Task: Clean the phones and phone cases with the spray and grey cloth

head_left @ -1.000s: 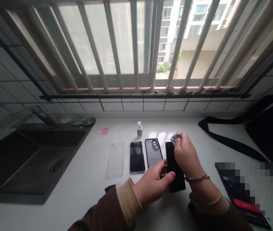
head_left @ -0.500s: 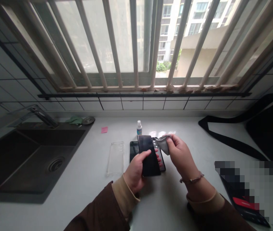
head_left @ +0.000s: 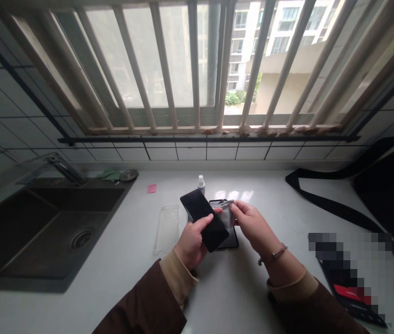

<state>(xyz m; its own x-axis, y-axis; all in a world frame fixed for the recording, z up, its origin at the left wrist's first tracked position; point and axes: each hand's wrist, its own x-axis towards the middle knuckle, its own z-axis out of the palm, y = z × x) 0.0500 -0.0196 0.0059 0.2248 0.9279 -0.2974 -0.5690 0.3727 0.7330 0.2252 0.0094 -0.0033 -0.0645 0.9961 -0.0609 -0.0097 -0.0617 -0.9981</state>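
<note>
My left hand (head_left: 194,237) grips a black smartphone (head_left: 204,220), its thumb lying across the dark screen. The phone is tilted, its top pointing up and left above the counter. Pinched in the fingers of my right hand (head_left: 249,219) is a grey cloth (head_left: 227,213), which hangs close to the phone's right edge. Beneath them lies a black phone case (head_left: 233,242), partly covered by the phone and cloth. A clear phone case (head_left: 167,228) rests on the counter to the left. Behind the held phone stands a small white spray bottle (head_left: 201,182), its lower part hidden.
A dark sink (head_left: 51,232) with a faucet (head_left: 65,170) takes up the left side. Near its far corner lie a green cloth (head_left: 110,175) and a metal sink strainer (head_left: 128,175). A pink note (head_left: 151,189) lies on the white counter (head_left: 252,292). A black strap (head_left: 332,206) stretches along the right.
The phone in my left hand has turned, its top swinging left. My right hand has moved slightly left and down with the cloth, nearer to the phone.
</note>
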